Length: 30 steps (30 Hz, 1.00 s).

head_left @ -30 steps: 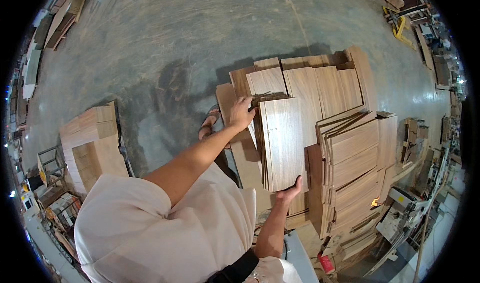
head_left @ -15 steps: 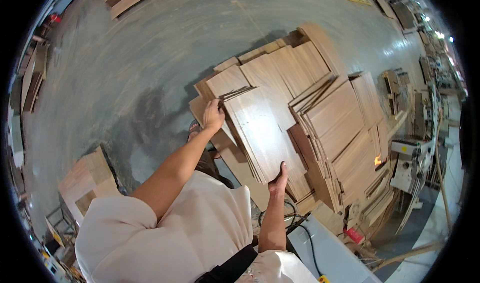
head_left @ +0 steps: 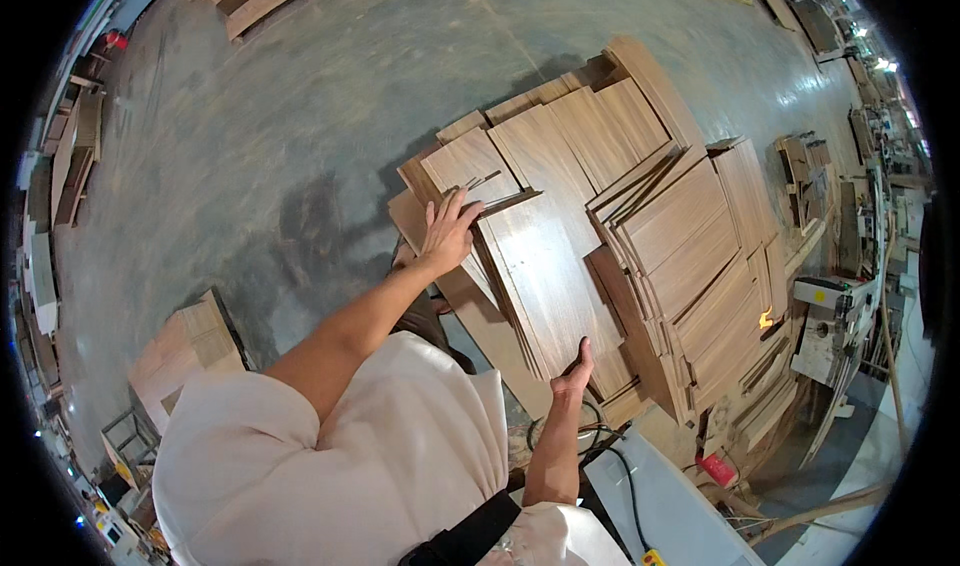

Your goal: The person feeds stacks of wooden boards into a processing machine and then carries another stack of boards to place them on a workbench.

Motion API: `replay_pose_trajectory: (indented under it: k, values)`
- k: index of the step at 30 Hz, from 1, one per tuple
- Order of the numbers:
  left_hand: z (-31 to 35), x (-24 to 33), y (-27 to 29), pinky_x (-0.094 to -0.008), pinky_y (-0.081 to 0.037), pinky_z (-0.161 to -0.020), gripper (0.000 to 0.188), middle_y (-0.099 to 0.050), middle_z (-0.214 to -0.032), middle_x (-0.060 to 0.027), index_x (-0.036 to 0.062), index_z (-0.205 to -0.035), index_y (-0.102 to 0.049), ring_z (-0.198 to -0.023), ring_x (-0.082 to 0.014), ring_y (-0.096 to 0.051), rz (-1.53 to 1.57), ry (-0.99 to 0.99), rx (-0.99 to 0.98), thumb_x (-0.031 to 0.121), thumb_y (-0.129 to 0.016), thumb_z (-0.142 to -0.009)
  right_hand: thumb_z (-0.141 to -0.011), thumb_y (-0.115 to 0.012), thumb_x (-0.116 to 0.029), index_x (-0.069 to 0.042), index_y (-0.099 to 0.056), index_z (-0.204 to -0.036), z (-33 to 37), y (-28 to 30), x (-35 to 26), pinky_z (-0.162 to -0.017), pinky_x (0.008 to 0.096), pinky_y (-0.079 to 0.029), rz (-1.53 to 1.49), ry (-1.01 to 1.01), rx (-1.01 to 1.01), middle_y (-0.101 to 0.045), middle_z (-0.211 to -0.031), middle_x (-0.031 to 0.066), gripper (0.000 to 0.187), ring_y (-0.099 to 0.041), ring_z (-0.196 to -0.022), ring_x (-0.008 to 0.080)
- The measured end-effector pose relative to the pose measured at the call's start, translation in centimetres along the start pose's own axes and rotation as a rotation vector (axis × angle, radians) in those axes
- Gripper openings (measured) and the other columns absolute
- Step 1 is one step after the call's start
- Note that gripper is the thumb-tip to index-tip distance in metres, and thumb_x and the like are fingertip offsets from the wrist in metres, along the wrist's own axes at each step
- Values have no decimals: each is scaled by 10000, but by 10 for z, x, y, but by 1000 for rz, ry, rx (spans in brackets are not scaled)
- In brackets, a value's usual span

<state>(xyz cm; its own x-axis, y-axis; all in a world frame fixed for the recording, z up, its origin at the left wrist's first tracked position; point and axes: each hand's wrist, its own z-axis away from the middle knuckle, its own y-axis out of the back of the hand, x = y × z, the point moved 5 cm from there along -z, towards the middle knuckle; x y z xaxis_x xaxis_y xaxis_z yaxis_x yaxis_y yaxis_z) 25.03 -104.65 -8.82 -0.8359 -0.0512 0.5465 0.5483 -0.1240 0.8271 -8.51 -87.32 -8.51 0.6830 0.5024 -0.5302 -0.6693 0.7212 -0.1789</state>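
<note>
A stack of thin wood-grain panels (head_left: 550, 276) lies at a slant in front of me, its top sheet shining under the light. At the stack's upper left corner is my left hand (head_left: 450, 231), fingers stretched out and apart against the edge. Just beyond those fingertips a thin strip (head_left: 484, 180) shows. My right hand (head_left: 573, 368) grips the stack's near right corner, thumb on top and the other fingers mostly hidden beneath. More wooden panels (head_left: 545, 151) lie under and behind the stack.
To the right stand further piled panels (head_left: 680, 231), some leaning on edge. A pale board (head_left: 470, 306) juts out below the stack on my side. A grey-white surface (head_left: 655, 496) with a black cable is at lower right. Another wood pile (head_left: 185, 351) sits at left on the concrete floor (head_left: 260, 116).
My left hand has loosened from the stack's corner and its fingers have straightened. The layers fanned out at the far edge now sit closer together. My right hand keeps its grip.
</note>
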Motion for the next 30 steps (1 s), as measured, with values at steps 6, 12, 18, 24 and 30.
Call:
replay_pose_trajectory:
  k: [6,12,18,24,30]
  values:
    - [-6,3,23,-661,-185,-1092,733,-202,-1524,-151,162,-1464,-301,-1431,-346,-177,137,289,4,159,-676,-833,-860,-647,-380,-63,-478,-1352,0,26,11,-1006,483,-411,-129,68,-83,-527,-1345,99,609,-507,-1200,329]
    - [-2,6,25,-512,-314,-1077,636,-373,-1406,-198,58,-1365,-381,-1325,-344,-350,126,254,202,215,-706,-841,-844,-654,-384,-37,-470,-1349,49,40,8,-989,466,-427,-141,101,81,-539,-1323,123,640,-522,-1176,338]
    - [100,41,-69,-370,-473,-850,618,-593,-1093,-86,59,-1223,-520,-968,-196,-576,1055,833,-330,480,-715,-815,-824,-670,-379,-40,-479,-1333,85,21,4,-992,462,-430,-171,108,121,-547,-1309,119,641,-528,-1168,334]
    - [92,127,-52,-447,-388,-1008,580,-553,-1274,-52,125,-1315,-493,-1205,-241,-494,1782,1012,-583,438,-645,-851,-782,-697,-365,-2,-428,-1359,109,19,1,-936,477,-474,-117,354,125,-527,-1297,172,732,-546,-1150,344]
    - [84,166,-15,-424,-409,-1015,620,-551,-1256,-79,67,-1324,-464,-1194,-237,-507,1706,539,-600,326,-703,-814,-833,-672,-443,-69,-457,-1371,109,47,6,-1057,485,-379,-258,367,-33,-503,-1362,93,689,-481,-1250,293]
